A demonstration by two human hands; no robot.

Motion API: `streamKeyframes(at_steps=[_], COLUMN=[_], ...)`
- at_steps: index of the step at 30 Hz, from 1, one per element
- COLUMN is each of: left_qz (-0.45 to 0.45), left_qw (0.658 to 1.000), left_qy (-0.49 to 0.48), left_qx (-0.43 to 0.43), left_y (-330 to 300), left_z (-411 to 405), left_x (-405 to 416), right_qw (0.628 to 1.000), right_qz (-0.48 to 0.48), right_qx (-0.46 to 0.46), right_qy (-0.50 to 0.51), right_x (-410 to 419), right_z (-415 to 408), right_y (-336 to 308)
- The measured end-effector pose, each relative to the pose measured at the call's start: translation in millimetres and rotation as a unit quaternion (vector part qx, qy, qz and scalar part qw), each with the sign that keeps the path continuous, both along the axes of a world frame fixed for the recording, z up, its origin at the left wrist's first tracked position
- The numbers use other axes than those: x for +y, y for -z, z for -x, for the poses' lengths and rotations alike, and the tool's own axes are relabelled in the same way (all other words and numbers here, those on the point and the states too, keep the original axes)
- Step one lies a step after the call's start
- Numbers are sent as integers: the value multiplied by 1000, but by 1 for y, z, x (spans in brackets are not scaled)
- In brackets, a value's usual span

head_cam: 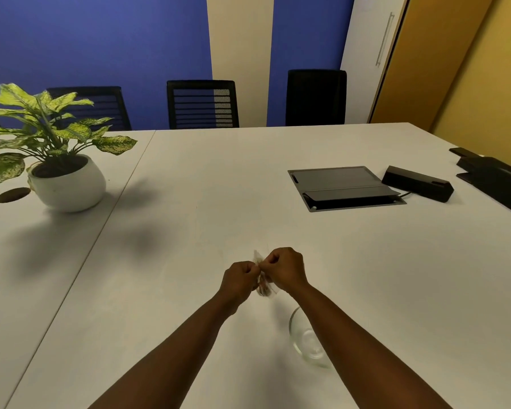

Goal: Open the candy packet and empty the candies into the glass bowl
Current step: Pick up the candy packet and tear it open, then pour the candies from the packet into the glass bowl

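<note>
A small clear candy packet (pixel 264 287) hangs between my two fists above the white table (pixel 189 231). My left hand (pixel 239 278) pinches its top edge from the left. My right hand (pixel 283 268) pinches the same edge from the right, knuckles nearly touching the left hand. The packet is blurred and mostly hidden by my fingers; I cannot tell whether it is torn. The glass bowl (pixel 303 339) stands on the table nearer to me, partly under my right forearm, and looks empty.
A potted plant (pixel 62 172) stands at the left, beside a round cable hole (pixel 12 194). A grey cable hatch (pixel 345 187) and a black box (pixel 418 183) lie at the far right. Black chairs (pixel 202 104) line the far edge.
</note>
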State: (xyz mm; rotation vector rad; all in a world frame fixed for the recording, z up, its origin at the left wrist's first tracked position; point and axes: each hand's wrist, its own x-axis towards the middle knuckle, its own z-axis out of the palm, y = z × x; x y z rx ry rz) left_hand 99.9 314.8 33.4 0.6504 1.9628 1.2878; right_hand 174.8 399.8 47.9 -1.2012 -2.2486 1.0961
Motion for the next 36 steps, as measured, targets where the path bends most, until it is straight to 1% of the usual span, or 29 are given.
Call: streamKeyframes(at_steps=[2,5,8,11,13,17,20,23,24,25,27,28,32,34,36], left_qz=[7,36,86,135,164,193,198,171,154,137,108,91,-6,-56,-93], left_qw=[1000,998,991,985,980,971,967,976,982,987,993,995,994,986,979], left_qy=[-5,3,13,39,57,97,118,97,82,70,51,42,19,25,41], left_qx=[11,54,97,99,97,104,105,88,65,39,12,0,-108,-154,-177], left_y=[-1,-2,-3,-6,-8,-14,-17,-19,-20,-21,-23,-24,-29,-31,-32], left_z=[0,1,1,8,12,14,14,14,14,14,16,17,16,12,7], left_x=[1,3,6,7,6,8,10,13,13,13,13,13,16,17,18], right_qw=[1000,998,991,976,973,973,990,997,999,996,967,956,937,911,872], right_qz=[1,-49,-101,-163,-177,-178,-107,-66,-11,68,230,273,346,410,481], right_qx=[-17,-44,-86,-137,-142,-136,-85,-22,14,54,110,109,44,47,79], right_qy=[-11,-21,-27,-39,-47,-63,-22,-31,-32,-30,-21,-11,-5,-26,-41], right_x=[2,3,5,14,21,27,29,33,35,36,41,44,51,50,51], right_z=[-1,-1,-1,-6,-11,-15,-18,-18,-19,-21,-26,-29,-39,-43,-47], right_y=[-2,-4,-4,0,3,5,8,11,10,9,6,7,14,18,21])
